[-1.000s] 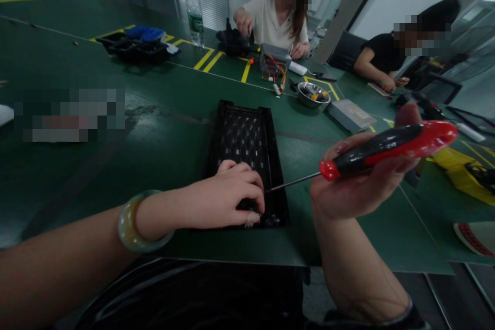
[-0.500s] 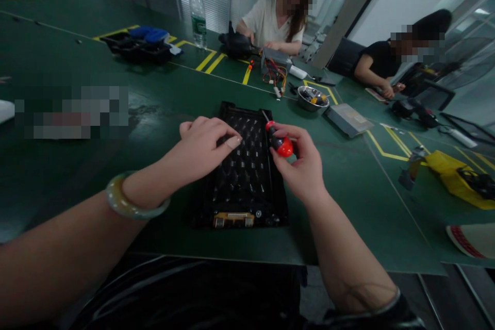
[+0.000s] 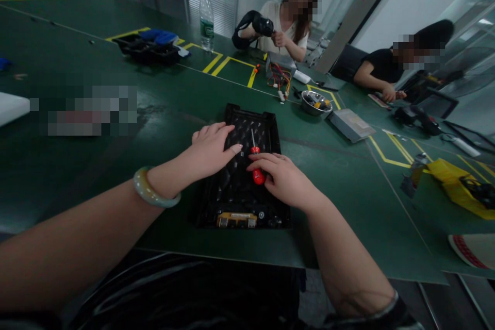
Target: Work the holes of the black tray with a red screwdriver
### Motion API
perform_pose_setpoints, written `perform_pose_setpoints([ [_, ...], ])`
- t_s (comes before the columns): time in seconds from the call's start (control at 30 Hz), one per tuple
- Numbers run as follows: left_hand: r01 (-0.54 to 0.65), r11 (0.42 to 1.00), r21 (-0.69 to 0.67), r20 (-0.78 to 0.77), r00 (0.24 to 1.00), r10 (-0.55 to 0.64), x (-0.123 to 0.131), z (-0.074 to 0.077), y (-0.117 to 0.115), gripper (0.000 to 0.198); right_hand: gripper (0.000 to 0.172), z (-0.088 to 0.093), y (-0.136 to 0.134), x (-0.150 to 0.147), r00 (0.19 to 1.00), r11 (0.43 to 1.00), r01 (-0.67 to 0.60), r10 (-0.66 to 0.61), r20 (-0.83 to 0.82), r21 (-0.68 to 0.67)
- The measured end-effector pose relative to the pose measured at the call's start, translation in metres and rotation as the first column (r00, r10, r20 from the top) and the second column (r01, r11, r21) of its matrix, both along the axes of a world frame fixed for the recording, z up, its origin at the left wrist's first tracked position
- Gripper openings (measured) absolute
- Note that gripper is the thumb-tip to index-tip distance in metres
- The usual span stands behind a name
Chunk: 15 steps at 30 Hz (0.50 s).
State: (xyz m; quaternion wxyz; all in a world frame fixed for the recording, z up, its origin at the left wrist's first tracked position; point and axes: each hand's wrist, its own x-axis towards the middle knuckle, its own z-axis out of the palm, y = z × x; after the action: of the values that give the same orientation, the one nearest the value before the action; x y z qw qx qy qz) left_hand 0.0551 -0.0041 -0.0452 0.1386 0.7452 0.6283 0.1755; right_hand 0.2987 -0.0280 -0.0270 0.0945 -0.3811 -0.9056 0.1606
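Note:
A black ribbed plastic panel [image 3: 266,126] lies flat on the green table [image 3: 340,180] in front of me, with a small yellow connector board [image 3: 235,219] at its near edge. My left hand [image 3: 211,148] rests on the panel's left half, fingers stretched out flat. My right hand [image 3: 280,179] is closed round a red-and-black screwdriver [image 3: 255,162], whose thin shaft points away from me over the panel's middle. A pale green bangle [image 3: 152,195] sits on my left wrist.
A metal bowl [image 3: 316,101] with small parts, a grey box [image 3: 350,124] and a wired unit [image 3: 279,69] lie beyond the panel. Black trays [image 3: 149,49] and a water bottle [image 3: 207,18] stand far left. Two seated people work across the table. A yellow object [image 3: 456,183] lies right.
My right hand brought the screwdriver down from mid-air at the right onto the panel's middle. My left hand slid from the panel's near edge to its left half. The view shifted slightly.

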Motion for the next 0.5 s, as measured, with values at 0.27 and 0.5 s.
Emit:
perform_pose_setpoints([
  [0.27, -0.064, 0.996, -0.065, -0.091, 0.994, 0.058, 0.000, -0.007, 0.010, 0.075, 0.054, 0.009, 0.001, 0.000, 0.944, 0.955, 0.292, -0.281, -0.172, 0.042],
  [0.5, -0.038, 0.994, -0.106, -0.089, 0.996, 0.028, -0.018, -0.013, 0.024, 0.063, 0.062, -0.006, 0.010, 0.006, 0.759, 0.745, 0.649, -0.649, 0.056, -0.155],
])
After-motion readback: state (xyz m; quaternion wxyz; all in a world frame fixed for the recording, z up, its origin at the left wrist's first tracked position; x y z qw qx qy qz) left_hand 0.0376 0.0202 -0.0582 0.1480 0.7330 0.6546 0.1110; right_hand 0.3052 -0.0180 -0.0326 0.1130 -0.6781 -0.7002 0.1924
